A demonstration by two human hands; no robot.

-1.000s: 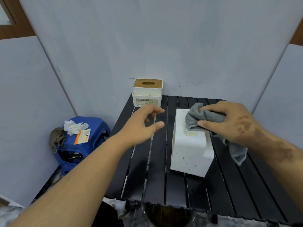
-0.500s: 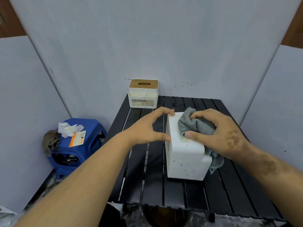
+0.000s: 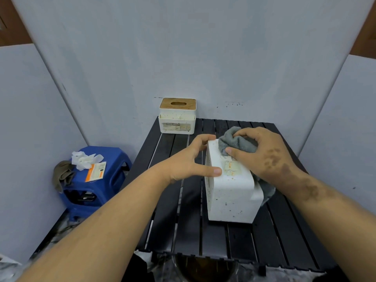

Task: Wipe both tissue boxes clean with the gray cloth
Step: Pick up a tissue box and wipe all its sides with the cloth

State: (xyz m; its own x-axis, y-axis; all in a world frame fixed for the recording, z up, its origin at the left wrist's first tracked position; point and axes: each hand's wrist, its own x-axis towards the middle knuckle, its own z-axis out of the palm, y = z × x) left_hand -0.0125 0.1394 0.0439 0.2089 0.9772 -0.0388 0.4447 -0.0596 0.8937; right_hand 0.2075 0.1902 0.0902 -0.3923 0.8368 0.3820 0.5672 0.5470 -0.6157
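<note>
Two boxes on the black slatted table [image 3: 223, 237], both speckled. Far left: blue stool [image 3: 114, 159] beside the table, brown rag [image 3: 62, 174] draped off its left edge, crumpled white tissue [image 3: 84, 159] and an orange-white packet [image 3: 95, 171] on top; print on the packet too small to read, something dark inside the stool's lower opening, can't make out.

Left hand [image 3: 188, 159] steadies the near white box [image 3: 230, 196]: thumb on the top left edge, fingers curled over the far left corner, gripping it. Near box lies mid-table, long axis running away from the camera, specks on the front face, yellowish stain patch on top. Its right side is partly blocked by the right hand and cloth.

Far box [image 3: 177, 117] stands at the table's back left edge against the wall, wooden lid with oval slot, label on its front face blurred, unreadable.

Right hand [image 3: 262, 153] clutches the gray cloth [image 3: 236, 142], bunched on the far end of the near box's top, thumb and fingers pinching it; loose end of the cloth hangs down the box's right side, mostly hidden behind the wrist. Hands are close together, not touching.

Bottom edge: a dark round rim [image 3: 203, 267] below the table front, cut off, can't identify. Gray panels wall in the table on three sides.
</note>
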